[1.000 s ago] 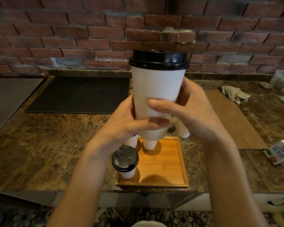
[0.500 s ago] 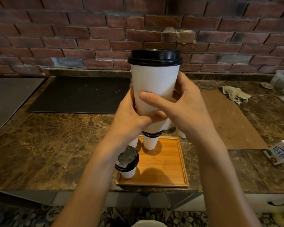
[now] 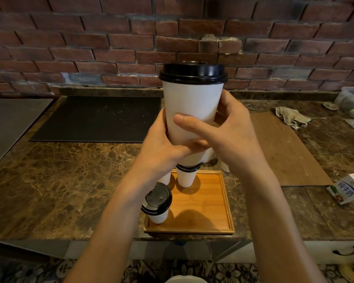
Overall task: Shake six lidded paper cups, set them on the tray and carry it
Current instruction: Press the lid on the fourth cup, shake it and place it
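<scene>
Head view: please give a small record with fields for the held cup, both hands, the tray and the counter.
held cup: white paper, black lid, upright, lifted
left hand: grips its lower part
right hand: grips its lower part, thumb across front
wooden tray: holds front-left cup and back cup, both lidded
marble counter: milk carton, rag at right

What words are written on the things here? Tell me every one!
"纯牛奶": on the small white-and-blue carton lying on the brown marble counter.
Raised marks on the black plastic lid of the nearest white paper cup on the square wooden tray: too small to read.
Nothing else readable.
</scene>
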Tool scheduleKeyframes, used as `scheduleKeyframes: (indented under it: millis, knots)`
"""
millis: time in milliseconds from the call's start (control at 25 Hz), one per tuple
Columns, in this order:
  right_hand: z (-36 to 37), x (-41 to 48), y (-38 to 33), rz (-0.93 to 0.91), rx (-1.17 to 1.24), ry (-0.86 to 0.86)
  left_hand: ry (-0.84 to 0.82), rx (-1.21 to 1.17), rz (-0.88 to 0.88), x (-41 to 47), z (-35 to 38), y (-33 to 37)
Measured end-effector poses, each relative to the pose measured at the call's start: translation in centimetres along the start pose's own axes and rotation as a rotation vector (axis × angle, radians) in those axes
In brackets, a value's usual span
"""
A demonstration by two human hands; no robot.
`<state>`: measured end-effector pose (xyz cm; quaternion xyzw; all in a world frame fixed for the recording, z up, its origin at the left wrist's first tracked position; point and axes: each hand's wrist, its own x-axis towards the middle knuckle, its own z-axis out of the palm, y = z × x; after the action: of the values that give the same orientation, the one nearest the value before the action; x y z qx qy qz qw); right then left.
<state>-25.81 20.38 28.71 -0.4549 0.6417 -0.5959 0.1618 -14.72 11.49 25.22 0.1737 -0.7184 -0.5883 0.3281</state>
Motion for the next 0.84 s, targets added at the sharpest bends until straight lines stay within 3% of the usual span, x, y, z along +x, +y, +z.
scheduleKeyframes:
  millis: [520, 840]
  knots:
    - [-1.0, 0.1, 0.2, -0.05, 0.224, -0.18, -0.198, -0.121, -0.028, -0.1, -1.6, 0.6]
    - [-0.9, 0.1, 0.1, -0.039, 0.139, -0.235, -0.182, -0.138, -0.027, -0.3, -1.8, 0.0]
